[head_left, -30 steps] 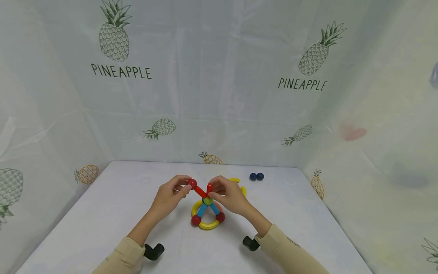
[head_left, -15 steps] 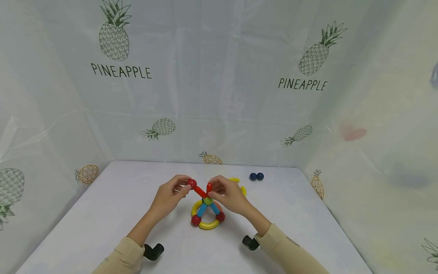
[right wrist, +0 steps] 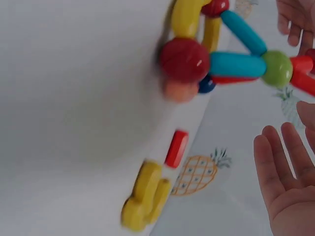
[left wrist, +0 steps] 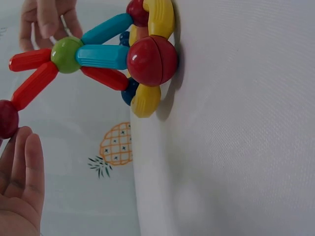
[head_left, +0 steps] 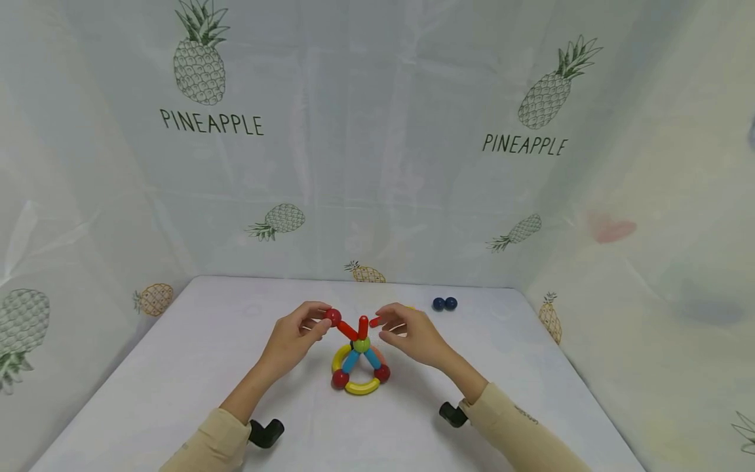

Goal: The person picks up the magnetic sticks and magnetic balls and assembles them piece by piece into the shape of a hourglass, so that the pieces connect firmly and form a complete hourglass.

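Note:
A magnetic stick-and-ball construction stands mid-table: a ring of yellow curved sticks [head_left: 362, 388] and red balls [left wrist: 152, 60], with blue sticks [head_left: 350, 362] rising to a green ball [head_left: 362, 345]. Two red sticks [head_left: 363, 326] project upward from that green ball. My left hand [head_left: 297, 333] holds the dark red ball [head_left: 333, 317] at the end of the left red stick, between thumb and fingers. To the right of the upright red stick, my right hand [head_left: 413, 333] hovers with nothing in it. Its fingers [right wrist: 290, 162] look extended and apart from the construction in the right wrist view.
Behind the construction lie a loose red stick [right wrist: 177, 148] and several yellow curved sticks [right wrist: 147, 182], partly hidden by the right hand in the head view. Two dark blue balls [head_left: 445, 303] sit at the table's back. A pineapple-print curtain [head_left: 377, 164] hangs behind the table.
My right hand has let go of the upright red stick and moved right, away from the green ball. My left hand keeps its hold on the red ball.

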Action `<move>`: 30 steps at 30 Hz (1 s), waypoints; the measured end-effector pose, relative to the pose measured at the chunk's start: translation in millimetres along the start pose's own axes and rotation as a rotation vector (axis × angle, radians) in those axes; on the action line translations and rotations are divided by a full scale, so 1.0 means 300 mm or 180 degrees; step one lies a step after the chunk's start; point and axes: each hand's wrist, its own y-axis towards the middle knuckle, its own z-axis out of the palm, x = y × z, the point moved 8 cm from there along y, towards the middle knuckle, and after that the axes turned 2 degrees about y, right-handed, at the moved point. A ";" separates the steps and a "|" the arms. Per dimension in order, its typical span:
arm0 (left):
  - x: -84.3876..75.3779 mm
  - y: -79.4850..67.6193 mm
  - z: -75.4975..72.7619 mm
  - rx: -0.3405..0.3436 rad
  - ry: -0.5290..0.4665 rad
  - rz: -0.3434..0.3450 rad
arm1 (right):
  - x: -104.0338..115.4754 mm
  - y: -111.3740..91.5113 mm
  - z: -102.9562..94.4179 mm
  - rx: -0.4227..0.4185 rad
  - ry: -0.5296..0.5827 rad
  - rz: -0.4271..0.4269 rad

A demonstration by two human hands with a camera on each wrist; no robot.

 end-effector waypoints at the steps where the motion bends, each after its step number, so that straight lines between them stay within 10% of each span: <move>1: -0.001 0.000 0.000 0.0002 -0.0002 0.0004 | -0.016 -0.006 -0.018 -0.0012 -0.0047 -0.0014; 14: -0.002 -0.006 -0.008 0.0002 -0.0008 -0.0013 | -0.284 -0.043 -0.258 -0.0342 -0.0661 0.0076; 30: -0.005 -0.001 -0.001 0.0032 -0.0018 -0.0029 | -0.539 -0.028 -0.376 -0.0155 -0.1153 0.0543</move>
